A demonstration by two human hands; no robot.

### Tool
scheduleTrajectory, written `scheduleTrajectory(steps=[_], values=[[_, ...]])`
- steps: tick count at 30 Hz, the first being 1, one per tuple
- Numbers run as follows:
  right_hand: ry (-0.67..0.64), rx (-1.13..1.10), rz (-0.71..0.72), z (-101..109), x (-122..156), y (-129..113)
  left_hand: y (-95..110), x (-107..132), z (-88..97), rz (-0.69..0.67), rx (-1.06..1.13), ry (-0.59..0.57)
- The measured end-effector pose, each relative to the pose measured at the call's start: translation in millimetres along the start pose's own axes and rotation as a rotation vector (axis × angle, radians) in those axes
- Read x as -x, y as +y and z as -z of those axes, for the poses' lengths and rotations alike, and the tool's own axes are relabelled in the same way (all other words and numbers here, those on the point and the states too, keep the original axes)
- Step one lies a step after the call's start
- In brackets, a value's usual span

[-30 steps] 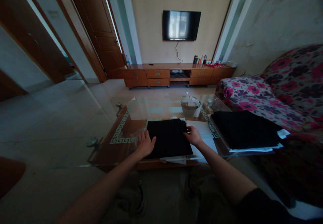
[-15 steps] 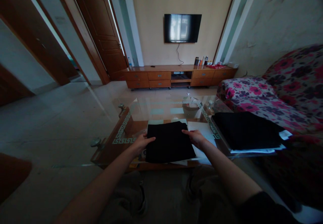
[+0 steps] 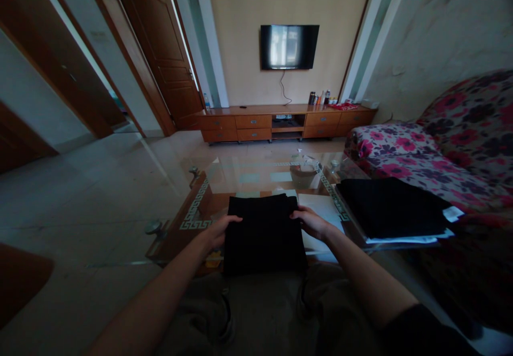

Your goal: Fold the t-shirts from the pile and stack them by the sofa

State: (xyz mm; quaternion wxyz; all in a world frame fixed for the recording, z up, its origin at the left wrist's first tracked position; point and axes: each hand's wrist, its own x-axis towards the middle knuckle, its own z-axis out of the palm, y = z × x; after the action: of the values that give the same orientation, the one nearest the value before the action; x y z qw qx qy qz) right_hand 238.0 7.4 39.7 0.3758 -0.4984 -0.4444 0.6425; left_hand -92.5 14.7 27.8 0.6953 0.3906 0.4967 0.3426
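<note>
Over the near edge of the glass bench point(image 3: 197, 224), the folded black cloth point(image 3: 264, 235) is held squarely between both sides, its left edge pinched by the left hand point(image 3: 219, 230), its right by the right hand point(image 3: 315, 222), thumbs on top, neither clearly nearer.

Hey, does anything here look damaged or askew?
Yes. The wall at right has dark, blotchy marks, looking worn. An untidy cable dangles below the television. The folded black cloth between left hand and right hand seems slightly uneven at its far right corner.
</note>
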Motion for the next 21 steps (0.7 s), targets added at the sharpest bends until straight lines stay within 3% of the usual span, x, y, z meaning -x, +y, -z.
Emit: scheduleTrajectory(steps=[2, 7, 14, 21], values=[[-0.033, -0.027, 0.038, -4, 5, -6, 3, 1, 0.4, 0.056, 0.096, -0.056], [-0.114, -0.106, 0.023, -4, 10, -12, 6, 4, -4.9, -0.087, 0.184, -0.017], [-0.093, -0.103, 0.082, 9, 14, -9, 9, 12, -4.0, -0.142, 0.209, -0.106], [-0.041, -0.052, 0.137, 1, 23, -17, 4, 9, -3.9, -0.153, 0.21, -0.068]])
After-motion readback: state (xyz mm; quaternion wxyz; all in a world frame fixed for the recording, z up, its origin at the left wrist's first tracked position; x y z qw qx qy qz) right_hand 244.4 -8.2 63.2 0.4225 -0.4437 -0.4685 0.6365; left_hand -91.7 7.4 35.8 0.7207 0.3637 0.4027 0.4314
